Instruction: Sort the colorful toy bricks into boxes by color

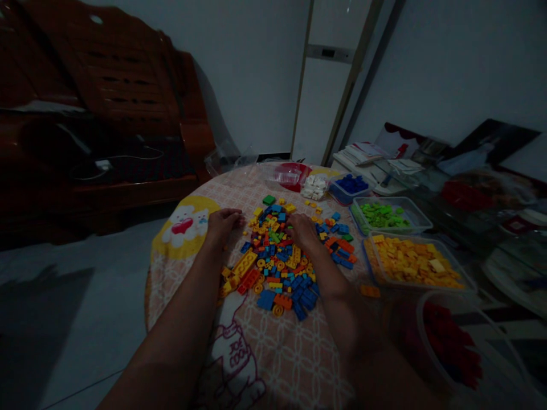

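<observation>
A loose pile of mixed toy building bricks (273, 250), in yellow, blue, orange and green, is spread over the round table. My left hand (223, 224) is at the pile's left edge, its fingers loosely bent and apart, with nothing visible in them. On the upper right part of the pile rests my right hand (302, 230). Its fingers curl down together among the bricks, and their tips are partly hidden, so what they grip cannot be made out. Near my left forearm lie long yellow bricks (245, 262) and a red-orange brick (249, 280).
Along the right stand tubs of yellow bricks (474, 286), light green bricks (427, 225) and blue bricks (335, 196), plus a round tub of red bricks (421, 319). White bricks (314, 187) sit at the back. A patterned cloth (294, 359) covers the table; a wooden bench (128, 91) stands left.
</observation>
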A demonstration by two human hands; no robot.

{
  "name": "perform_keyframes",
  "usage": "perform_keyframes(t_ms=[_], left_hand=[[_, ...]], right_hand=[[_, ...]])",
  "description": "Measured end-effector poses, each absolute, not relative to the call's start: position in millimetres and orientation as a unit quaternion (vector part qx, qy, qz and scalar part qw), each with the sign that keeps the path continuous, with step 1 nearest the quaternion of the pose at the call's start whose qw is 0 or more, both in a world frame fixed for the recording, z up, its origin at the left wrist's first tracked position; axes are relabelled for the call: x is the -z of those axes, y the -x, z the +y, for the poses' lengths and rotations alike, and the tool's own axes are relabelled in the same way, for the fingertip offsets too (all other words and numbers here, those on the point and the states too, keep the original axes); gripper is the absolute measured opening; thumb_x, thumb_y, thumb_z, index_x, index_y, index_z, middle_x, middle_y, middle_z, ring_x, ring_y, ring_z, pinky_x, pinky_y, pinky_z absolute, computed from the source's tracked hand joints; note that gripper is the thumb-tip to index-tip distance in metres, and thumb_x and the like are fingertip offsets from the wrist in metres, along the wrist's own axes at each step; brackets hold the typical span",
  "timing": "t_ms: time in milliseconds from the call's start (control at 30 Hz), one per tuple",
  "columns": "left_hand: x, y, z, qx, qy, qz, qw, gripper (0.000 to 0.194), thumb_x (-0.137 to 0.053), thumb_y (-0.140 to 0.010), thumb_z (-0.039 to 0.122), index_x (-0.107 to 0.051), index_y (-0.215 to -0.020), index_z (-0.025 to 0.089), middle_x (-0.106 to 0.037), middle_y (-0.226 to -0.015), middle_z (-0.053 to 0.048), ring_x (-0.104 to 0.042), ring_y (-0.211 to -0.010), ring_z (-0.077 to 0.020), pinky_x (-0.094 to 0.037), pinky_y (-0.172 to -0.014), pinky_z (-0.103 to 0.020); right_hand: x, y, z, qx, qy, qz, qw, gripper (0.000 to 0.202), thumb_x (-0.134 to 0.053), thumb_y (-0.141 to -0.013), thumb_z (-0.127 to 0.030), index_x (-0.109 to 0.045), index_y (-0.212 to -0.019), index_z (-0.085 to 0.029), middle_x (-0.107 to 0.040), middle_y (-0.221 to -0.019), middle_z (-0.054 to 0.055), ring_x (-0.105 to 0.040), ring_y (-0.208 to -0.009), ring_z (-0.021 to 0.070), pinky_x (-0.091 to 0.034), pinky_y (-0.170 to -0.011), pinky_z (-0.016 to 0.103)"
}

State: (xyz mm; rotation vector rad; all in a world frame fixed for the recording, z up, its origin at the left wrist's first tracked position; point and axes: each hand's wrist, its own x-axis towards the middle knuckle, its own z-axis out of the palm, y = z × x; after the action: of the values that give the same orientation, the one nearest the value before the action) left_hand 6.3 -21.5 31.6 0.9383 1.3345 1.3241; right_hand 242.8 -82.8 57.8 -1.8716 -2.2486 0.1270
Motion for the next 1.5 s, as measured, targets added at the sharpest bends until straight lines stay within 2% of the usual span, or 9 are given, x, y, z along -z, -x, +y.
perform_keyframes(t_ms=[167,400,533,700,767,867,1000,1233,1500], left_hand=[[-29,-6,-19,-0.551,-0.384,0.548,0.499,0.011,-0.066,-0.065,0.011,-0.069,-0.075,0.015,-0.069,-0.065,-0.005,-0.064,-0.057,-0.0126,-0.055,-0.059,-0.023],[-28,-5,-19,-0.547,-0.392,0.547,0.498,0.012,-0.068,-0.066,0.011,-0.07,-0.077,0.014,-0.07,-0.068,-0.006,-0.064,-0.059,-0.0129,-0.055,-0.061,-0.025],[-29,-6,-20,-0.549,-0.386,0.548,0.499,0.013,-0.069,-0.064,0.012,-0.07,-0.077,0.014,-0.069,-0.067,-0.005,-0.062,-0.056,-0.0125,-0.054,-0.061,-0.026],[-32,-7,-21,-0.546,-0.385,0.548,0.503,0.011,-0.069,-0.065,0.011,-0.069,-0.076,0.014,-0.069,-0.066,-0.005,-0.063,-0.057,-0.0127,-0.054,-0.061,-0.025],[-32,-7,-21,-0.546,-0.386,0.548,0.503,0.011,-0.069,-0.065,0.011,-0.069,-0.075,0.014,-0.069,-0.065,-0.005,-0.063,-0.056,-0.0125,-0.054,-0.06,-0.025],[-31,-7,-20,-0.55,-0.389,0.543,0.501,0.012,-0.069,-0.064,0.011,-0.069,-0.076,0.014,-0.069,-0.065,-0.005,-0.063,-0.056,-0.0128,-0.054,-0.058,-0.025],[-29,-6,-19,-0.551,-0.388,0.542,0.501,0.011,-0.067,-0.065,0.011,-0.069,-0.076,0.014,-0.069,-0.064,-0.006,-0.063,-0.055,-0.0125,-0.054,-0.058,-0.024],[-27,-5,-19,-0.551,-0.392,0.544,0.497,0.012,-0.067,-0.065,0.011,-0.07,-0.076,0.014,-0.07,-0.067,-0.005,-0.064,-0.058,-0.0116,-0.053,-0.06,-0.022],[-30,-5,-20,-0.547,-0.395,0.541,0.502,0.011,-0.068,-0.065,0.01,-0.07,-0.076,0.014,-0.069,-0.065,-0.005,-0.064,-0.057,-0.012,-0.054,-0.06,-0.023]], right_hand=[[-59,-243,-84,-0.024,0.642,-0.757,0.12,0.018,-0.063,-0.09,-0.02,-0.077,-0.1,-0.017,-0.073,-0.11,0.015,-0.064,-0.109,0.0277,-0.045,-0.095,0.037],[-70,-277,-74,-0.036,0.7,-0.64,0.315,0.018,-0.061,-0.089,-0.022,-0.078,-0.093,-0.019,-0.077,-0.099,0.01,-0.068,-0.097,0.024,-0.048,-0.091,0.033],[-82,-327,-82,-0.003,0.745,-0.519,0.419,0.018,-0.06,-0.084,-0.018,-0.076,-0.09,-0.017,-0.075,-0.092,0.013,-0.067,-0.093,0.0267,-0.05,-0.092,0.039],[-91,-382,-106,0.134,0.787,-0.368,0.476,0.033,-0.052,-0.084,-0.014,-0.07,-0.112,-0.01,-0.069,-0.116,0.024,-0.06,-0.118,0.0338,-0.038,-0.11,0.057],[-94,-387,-107,0.135,0.782,-0.371,0.483,0.036,-0.052,-0.083,-0.013,-0.068,-0.115,-0.009,-0.067,-0.12,0.025,-0.058,-0.121,0.0343,-0.035,-0.113,0.059],[-97,-367,-97,0.067,0.751,-0.433,0.494,0.03,-0.055,-0.081,-0.014,-0.073,-0.105,-0.013,-0.072,-0.112,0.019,-0.063,-0.114,0.0319,-0.039,-0.111,0.055],[-97,-302,-82,-0.068,0.659,-0.597,0.452,0.021,-0.06,-0.083,-0.018,-0.078,-0.094,-0.017,-0.077,-0.101,0.011,-0.069,-0.1,0.0264,-0.049,-0.101,0.042],[-70,-217,-88,-0.161,0.479,-0.838,0.208,0.022,-0.063,-0.086,-0.011,-0.08,-0.098,-0.02,-0.078,-0.106,0.007,-0.068,-0.105,0.0214,-0.047,-0.098,0.032],[-66,-265,-80,-0.084,0.607,-0.775,0.154,0.031,-0.056,-0.085,-0.006,-0.08,-0.097,-0.02,-0.077,-0.104,0.009,-0.067,-0.106,0.0232,-0.046,-0.096,0.031]])
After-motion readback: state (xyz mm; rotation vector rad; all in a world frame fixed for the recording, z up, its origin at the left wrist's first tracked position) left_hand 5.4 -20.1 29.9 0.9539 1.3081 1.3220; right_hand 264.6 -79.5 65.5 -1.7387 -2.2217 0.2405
